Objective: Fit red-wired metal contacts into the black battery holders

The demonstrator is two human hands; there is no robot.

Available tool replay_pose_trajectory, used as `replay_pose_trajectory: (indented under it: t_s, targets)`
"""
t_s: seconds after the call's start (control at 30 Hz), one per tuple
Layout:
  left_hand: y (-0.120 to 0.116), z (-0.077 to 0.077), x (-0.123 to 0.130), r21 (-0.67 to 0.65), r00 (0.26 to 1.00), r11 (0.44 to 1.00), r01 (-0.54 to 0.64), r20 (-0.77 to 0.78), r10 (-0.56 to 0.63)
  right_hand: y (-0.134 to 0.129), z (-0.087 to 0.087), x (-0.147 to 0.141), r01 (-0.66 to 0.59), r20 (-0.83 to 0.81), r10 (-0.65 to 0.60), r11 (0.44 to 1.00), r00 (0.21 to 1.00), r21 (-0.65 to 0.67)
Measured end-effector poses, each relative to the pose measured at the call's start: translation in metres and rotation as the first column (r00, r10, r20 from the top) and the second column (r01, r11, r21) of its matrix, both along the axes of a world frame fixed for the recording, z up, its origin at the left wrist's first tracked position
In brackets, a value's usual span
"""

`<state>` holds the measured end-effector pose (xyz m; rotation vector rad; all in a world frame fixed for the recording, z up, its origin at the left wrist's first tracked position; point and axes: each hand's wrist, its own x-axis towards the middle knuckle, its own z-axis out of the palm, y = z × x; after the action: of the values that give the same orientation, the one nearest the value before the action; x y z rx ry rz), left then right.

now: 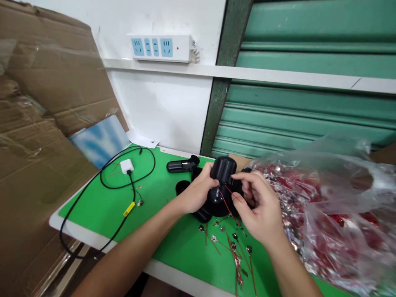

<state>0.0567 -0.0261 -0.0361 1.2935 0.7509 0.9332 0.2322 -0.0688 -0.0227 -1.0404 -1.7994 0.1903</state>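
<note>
Head view: the black part (224, 167) is held upright above the green mat (102, 211), with red wires (225, 202) running down from its lower front. The left hand (200, 189) grips it from its left side, the thumb pressed across the front near where the wires come out. The right hand (261, 204) is on its right side; the index fingertip is at the part's lower right edge, the thumb tip sits a little below, by a wire, and the other fingers curl in. Whether they pinch the wire I cannot tell.

Beneath the black part and close about it are more glossy black pieces (202, 215), partly hidden by the hands. Left of it and just beyond the left hand lies a black handle (181, 166). Nearer the camera than the part, small metal contacts (233, 245) with red leads are scattered over the mat. To its right, a clear bag (334, 222) bulges with red and silvery bits. Well to its left are a white plug (126, 166) and a looped black cable (133, 187) with a yellow tag (129, 208). Above and behind it is a white socket strip (161, 48).
</note>
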Motion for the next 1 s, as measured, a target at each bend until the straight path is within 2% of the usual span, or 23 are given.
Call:
replay_pose_trajectory:
  t_s: [0.1,0.2,0.3,0.57,0.83,1.0]
  targets:
    - [-0.006,0.001,0.002,0.039,0.999,0.998,0.041,-0.009,-0.041,0.001,-0.007,-0.002,0.049,-0.09,-0.054,0.997,0.994,-0.064]
    - [-0.01,0.004,0.004,0.133,0.999,0.99,0.044,-0.032,-0.04,0.002,-0.012,-0.005,-0.008,-0.094,-0.005,0.99,0.996,-0.142]
    - [-0.011,0.005,0.004,0.15,0.998,0.988,0.036,-0.049,-0.029,0.002,-0.016,-0.005,-0.041,-0.106,0.02,0.98,0.994,-0.192]
    - [-0.008,0.0,0.001,0.224,0.998,0.975,0.011,-0.067,0.004,0.001,-0.028,-0.014,-0.056,-0.122,0.037,0.987,0.992,-0.152]
    - [-0.008,-0.003,0.006,0.288,0.991,0.956,-0.051,-0.105,0.084,0.0,-0.035,-0.023,0.046,-0.09,-0.058,0.991,0.994,-0.123]
    - [-0.01,-0.003,0.008,0.298,0.985,0.951,-0.086,-0.119,0.126,0.001,-0.035,-0.026,0.055,-0.126,-0.073,0.989,0.989,-0.138]
